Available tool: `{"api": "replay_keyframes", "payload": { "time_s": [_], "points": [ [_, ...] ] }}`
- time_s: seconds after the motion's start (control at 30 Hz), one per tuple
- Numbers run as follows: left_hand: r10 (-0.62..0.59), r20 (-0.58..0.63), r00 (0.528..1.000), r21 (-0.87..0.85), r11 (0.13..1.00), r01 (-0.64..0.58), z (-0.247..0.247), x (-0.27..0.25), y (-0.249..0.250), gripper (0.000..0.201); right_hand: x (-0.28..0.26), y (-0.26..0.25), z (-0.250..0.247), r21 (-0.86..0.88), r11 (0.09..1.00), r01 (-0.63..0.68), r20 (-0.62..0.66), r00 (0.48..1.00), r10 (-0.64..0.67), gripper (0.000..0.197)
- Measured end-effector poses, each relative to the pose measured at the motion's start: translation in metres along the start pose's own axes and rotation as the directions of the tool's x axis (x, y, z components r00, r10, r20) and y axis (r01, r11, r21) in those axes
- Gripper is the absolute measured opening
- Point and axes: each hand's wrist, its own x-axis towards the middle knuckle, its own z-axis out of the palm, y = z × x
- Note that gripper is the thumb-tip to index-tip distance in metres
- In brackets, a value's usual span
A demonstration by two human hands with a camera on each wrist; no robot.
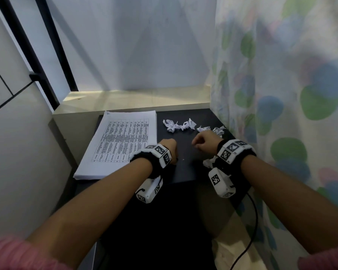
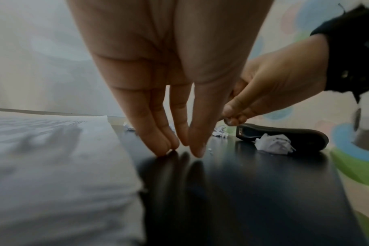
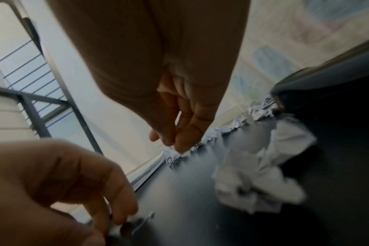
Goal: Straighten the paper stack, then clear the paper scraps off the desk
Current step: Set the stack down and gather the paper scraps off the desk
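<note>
A thick stack of printed paper [image 1: 121, 141] lies squared on the left of the black desk [image 1: 183, 172]; it also fills the left of the left wrist view [image 2: 53, 149]. Several crumpled paper scraps [image 1: 179, 125] lie in a row at the back right. One more scrap [image 1: 208, 162] [image 2: 273, 144] sits near my right wrist. My left hand [image 1: 169, 150] [image 2: 183, 149] points straight fingers down, tips touching the bare desk beside the stack. My right hand [image 1: 203, 142] [image 2: 234, 116] hovers above the desk with fingertips bunched against the thumb; I see nothing held in it.
A black stapler-like object [image 2: 295, 134] lies at the desk's right edge behind the near scrap. A flowered curtain [image 1: 281, 94] hangs along the right side. A pale window ledge [image 1: 135, 100] runs behind the desk. A black cable [image 1: 254, 221] hangs below my right wrist.
</note>
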Motion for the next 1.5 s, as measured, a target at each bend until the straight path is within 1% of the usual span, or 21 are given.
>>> {"api": "replay_keyframes", "payload": {
  "time_s": [0.07, 0.23, 0.4, 0.53, 0.63, 0.67, 0.73, 0.8, 0.87, 0.97, 1.07, 1.17, 1.27, 1.33, 1.4, 1.43, 1.5],
  "points": [
    [-0.01, 0.002, 1.0, 0.015, 1.0, 0.01, 0.002, 0.002, 0.005, 0.034, -0.003, 0.007, -0.002, 0.036, 0.999, 0.0, -0.021, 1.0, 0.001, 0.021],
    [-0.049, -0.044, 0.998, 0.008, 0.999, 0.05, 0.004, 0.007, 0.017, 0.036, -0.008, 0.018, -0.001, 0.107, 0.994, 0.006, -0.044, 0.999, -0.001, 0.019],
    [-0.108, -0.031, 0.994, 0.025, 0.994, 0.109, 0.001, 0.014, 0.026, 0.038, -0.01, 0.024, -0.004, 0.151, 0.987, 0.046, -0.069, 0.997, -0.036, 0.016],
    [-0.136, -0.022, 0.99, 0.037, 0.99, 0.137, 0.0, 0.018, 0.03, 0.037, -0.01, 0.03, -0.009, 0.18, 0.983, 0.037, -0.08, 0.997, -0.023, 0.016],
    [-0.108, -0.043, 0.993, 0.058, 0.992, 0.111, -0.001, 0.018, 0.037, 0.037, -0.013, 0.034, -0.009, 0.176, 0.984, 0.031, -0.087, 0.996, -0.016, 0.015],
    [-0.105, -0.045, 0.993, 0.065, 0.992, 0.108, -0.001, 0.018, 0.039, 0.037, -0.014, 0.035, -0.009, 0.173, 0.984, 0.033, -0.086, 0.996, -0.018, 0.017],
    [-0.094, -0.041, 0.995, 0.099, 0.99, 0.098, -0.001, 0.017, 0.038, 0.035, -0.016, 0.037, -0.009, 0.176, 0.984, 0.032, -0.086, 0.996, -0.017, 0.028],
    [-0.051, -0.056, 0.997, 0.139, 0.989, 0.058, -0.002, 0.019, 0.034, 0.033, -0.016, 0.038, -0.009, 0.189, 0.982, 0.021, -0.087, 0.996, -0.005, 0.03],
    [-0.055, -0.029, 0.998, 0.165, 0.985, 0.059, -0.002, 0.019, 0.032, 0.033, -0.017, 0.04, -0.01, 0.187, 0.982, 0.017, -0.092, 0.996, 0.0, 0.034],
    [-0.088, 0.048, 0.995, 0.159, 0.984, 0.079, -0.007, 0.019, 0.035, 0.046, -0.016, 0.04, -0.01, 0.205, 0.979, 0.016, -0.086, 0.996, 0.002, 0.034],
    [-0.086, 0.06, 0.995, 0.152, 0.986, 0.076, -0.011, 0.021, 0.037, 0.048, -0.015, 0.039, -0.008, 0.225, 0.974, 0.03, -0.09, 0.996, -0.01, 0.039],
    [-0.115, 0.09, 0.989, 0.162, 0.982, 0.1, -0.011, 0.025, 0.035, 0.043, -0.015, 0.038, -0.008, 0.237, 0.971, 0.032, -0.086, 0.996, -0.012, 0.039],
    [-0.066, 0.037, 0.997, 0.181, 0.982, 0.058, -0.011, 0.025, 0.036, 0.035, -0.015, 0.04, -0.008, 0.236, 0.971, 0.03, -0.086, 0.996, -0.01, 0.037],
    [-0.055, 0.042, 0.998, 0.214, 0.976, 0.045, -0.011, 0.026, 0.038, 0.035, -0.015, 0.041, -0.007, 0.234, 0.972, 0.028, -0.083, 0.996, -0.009, 0.033],
    [-0.084, 0.076, 0.994, 0.233, 0.97, 0.064, -0.012, 0.026, 0.044, 0.038, -0.016, 0.042, -0.005, 0.236, 0.971, 0.018, -0.076, 0.997, 0.0, 0.027],
    [-0.09, 0.071, 0.993, 0.231, 0.97, 0.072, -0.011, 0.026, 0.047, 0.038, -0.016, 0.042, -0.004, 0.236, 0.972, 0.013, -0.073, 0.997, 0.004, 0.027],
    [-0.085, 0.048, 0.995, 0.234, 0.97, 0.072, -0.008, 0.027, 0.05, 0.036, -0.016, 0.043, -0.001, 0.235, 0.972, 0.011, -0.073, 0.997, 0.007, 0.034]
  ]
}}
